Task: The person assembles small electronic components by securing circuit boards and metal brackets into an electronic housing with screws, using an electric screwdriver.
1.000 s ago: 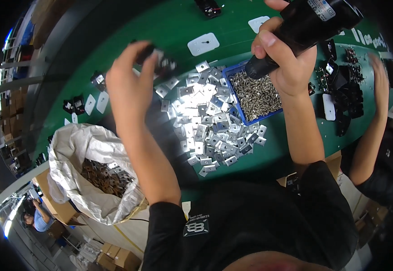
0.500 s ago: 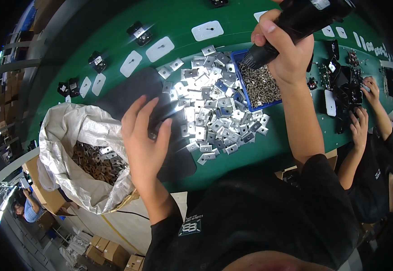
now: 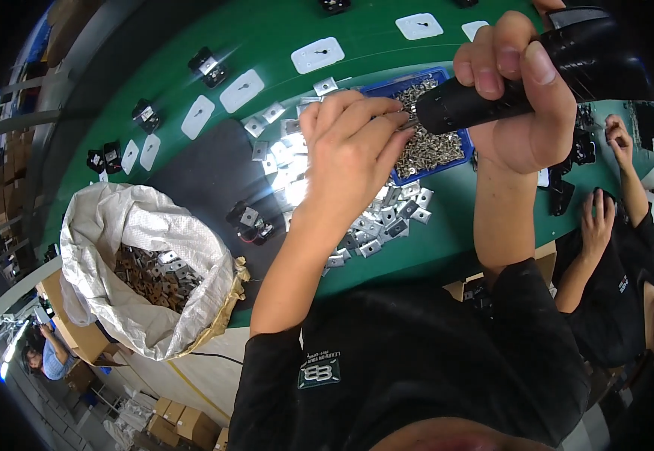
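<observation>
My right hand is wrapped round a black electric screwdriver, held nearly level with its nose toward the left. At that nose my left hand has its fingertips pinched together; whatever is between them is too small to make out. Both hands are over a blue tray full of small screws. Under and beside my left hand spreads a heap of square silver metal plates with holes. Left of my forearm, a small black assembly with a metal plate on it lies on a dark mat.
A white woven sack of metal pieces stands at the left. White cards and black assemblies line the far side of the green table. At the right, a co-worker's hands are near black parts.
My left hand has moved right and up from above the mat to the screwdriver's nose, its fingers closing. The screwdriver has come down and turned more level. The assembly on the mat is uncovered.
</observation>
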Demonstrator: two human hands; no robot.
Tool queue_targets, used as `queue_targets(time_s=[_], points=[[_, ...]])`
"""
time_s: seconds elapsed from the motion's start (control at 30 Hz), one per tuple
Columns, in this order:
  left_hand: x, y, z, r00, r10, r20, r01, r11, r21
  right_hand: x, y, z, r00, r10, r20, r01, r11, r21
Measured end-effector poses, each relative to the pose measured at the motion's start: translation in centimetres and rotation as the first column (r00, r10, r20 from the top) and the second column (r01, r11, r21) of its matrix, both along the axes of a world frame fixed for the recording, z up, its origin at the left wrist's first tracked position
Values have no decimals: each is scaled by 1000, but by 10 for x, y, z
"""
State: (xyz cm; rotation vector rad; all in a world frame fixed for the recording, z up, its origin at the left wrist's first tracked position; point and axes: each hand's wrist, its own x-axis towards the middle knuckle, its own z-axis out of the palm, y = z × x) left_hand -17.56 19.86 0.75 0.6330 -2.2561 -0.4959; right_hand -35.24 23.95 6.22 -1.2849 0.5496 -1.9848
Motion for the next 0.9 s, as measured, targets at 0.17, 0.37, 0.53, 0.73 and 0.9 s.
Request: queue_targets(time_s=[0.17, 0.37, 0.53, 0.73, 0.9], points=[[-1, 3, 0, 999, 16, -39, -14, 999, 38, -5, 4, -4, 996, -80, 47, 78, 996, 53], [5, 6, 4, 1000, 3, -17, -2, 999, 49, 0, 5, -2, 999, -31, 26, 31, 999, -12], [12, 11, 3, 999, 6, -44, -3, 997, 72, 7, 4, 1, 1000, 23, -6, -24, 998, -63], [21, 16, 6, 998, -27, -64, 31, 997, 71, 14, 6, 6, 996, 78, -48, -83, 989, -123], [26, 17, 1, 977, -100, -186, 132, 977, 168, 28, 7, 4, 996, 72, -53, -79, 987, -140]])
